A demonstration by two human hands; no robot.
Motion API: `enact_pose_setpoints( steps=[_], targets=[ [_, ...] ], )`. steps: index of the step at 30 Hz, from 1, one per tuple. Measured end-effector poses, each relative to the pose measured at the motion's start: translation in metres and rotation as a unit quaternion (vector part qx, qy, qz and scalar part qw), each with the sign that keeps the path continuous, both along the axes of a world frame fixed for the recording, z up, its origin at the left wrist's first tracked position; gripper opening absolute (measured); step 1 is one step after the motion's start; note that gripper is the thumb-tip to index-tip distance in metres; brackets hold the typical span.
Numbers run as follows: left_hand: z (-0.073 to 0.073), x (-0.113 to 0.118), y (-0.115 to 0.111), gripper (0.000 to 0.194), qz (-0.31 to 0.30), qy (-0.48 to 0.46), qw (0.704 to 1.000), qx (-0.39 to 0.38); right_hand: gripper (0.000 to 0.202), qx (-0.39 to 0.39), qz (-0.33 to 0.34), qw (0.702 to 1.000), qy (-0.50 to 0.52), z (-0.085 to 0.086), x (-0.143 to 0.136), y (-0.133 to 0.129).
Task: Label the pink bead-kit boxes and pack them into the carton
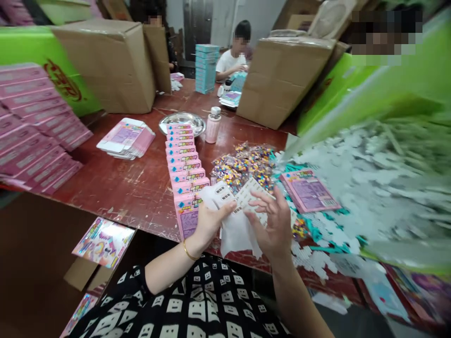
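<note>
My left hand (pixel 210 217) grips a sheet of labels (pixel 221 193), white with small black print, the thumb pressed on top. More printed label paper (pixel 248 188) and a plain white backing (pixel 239 234) show between my hands. My right hand (pixel 271 220) hovers at the right side of the sheet, thumb and fingers apart; I cannot tell whether a label sticks to a fingertip. Left of my hands stands a row of pink boxes (pixel 185 164). Bags of colourful beads (pixel 243 164) lie just beyond the sheet. A single pink box (pixel 310 190) lies to the right.
White plastic pieces (pixel 355 183) spill from a green bag (pixel 398 80) at right. Flat pink cartons (pixel 127 136), a metal plate (pixel 176 119) and a bottle (pixel 213 124) stand farther back. Stacked pink boxes (pixel 35 126) fill the left. A person (pixel 230 61) sits opposite, between cardboard boxes (pixel 282 77).
</note>
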State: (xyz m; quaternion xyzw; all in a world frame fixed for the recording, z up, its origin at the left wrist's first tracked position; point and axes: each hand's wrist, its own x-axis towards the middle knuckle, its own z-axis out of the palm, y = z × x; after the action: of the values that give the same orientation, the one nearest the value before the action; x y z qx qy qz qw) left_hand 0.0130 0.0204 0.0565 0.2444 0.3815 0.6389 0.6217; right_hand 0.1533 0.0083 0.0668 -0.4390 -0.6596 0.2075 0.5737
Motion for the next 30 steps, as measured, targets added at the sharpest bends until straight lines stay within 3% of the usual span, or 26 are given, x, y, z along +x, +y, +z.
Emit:
enact_pose_setpoints(
  steps=[2, 5, 8, 10, 12, 16, 19, 24, 27, 30],
  targets=[
    [0.003, -0.004, -0.001, 0.033, 0.000, -0.006, 1.000, 0.003, 0.077, 0.069, 0.007, 0.996, -0.056, -0.003, -0.010, 0.003],
    [0.008, -0.017, -0.002, 0.034, 0.017, -0.037, 0.999, -0.017, 0.075, 0.150, 0.072, 0.985, -0.053, 0.000, -0.021, 0.005],
    [0.013, -0.041, -0.006, 0.038, 0.067, -0.072, 0.993, -0.064, 0.069, 0.110, 0.145, 0.983, 0.039, 0.015, -0.032, 0.025],
    [0.016, -0.062, -0.012, 0.040, 0.116, -0.076, 0.987, -0.082, 0.061, 0.065, 0.151, 0.981, 0.098, 0.024, -0.044, 0.060],
    [0.019, -0.083, -0.019, 0.040, 0.162, -0.065, 0.981, -0.083, 0.054, 0.022, 0.172, 0.978, 0.111, 0.025, -0.064, 0.111],
    [0.018, -0.119, -0.033, 0.036, 0.229, -0.029, 0.970, -0.071, 0.054, -0.084, 0.304, 0.948, 0.036, 0.006, -0.117, 0.221],
    [0.012, -0.138, -0.036, 0.040, 0.285, -0.031, 0.955, -0.079, 0.059, -0.150, 0.378, 0.913, -0.028, -0.012, -0.147, 0.267],
    [0.002, -0.155, -0.031, 0.056, 0.322, -0.041, 0.941, -0.099, 0.059, -0.173, 0.421, 0.884, -0.104, -0.033, -0.163, 0.282],
    [-0.001, -0.159, -0.025, 0.060, 0.319, -0.044, 0.941, -0.103, 0.059, -0.158, 0.395, 0.898, -0.113, -0.040, -0.164, 0.288],
    [0.000, -0.161, -0.021, 0.062, 0.311, -0.045, 0.943, -0.108, 0.039, -0.129, 0.334, 0.928, -0.105, -0.039, -0.164, 0.301]
  ],
)
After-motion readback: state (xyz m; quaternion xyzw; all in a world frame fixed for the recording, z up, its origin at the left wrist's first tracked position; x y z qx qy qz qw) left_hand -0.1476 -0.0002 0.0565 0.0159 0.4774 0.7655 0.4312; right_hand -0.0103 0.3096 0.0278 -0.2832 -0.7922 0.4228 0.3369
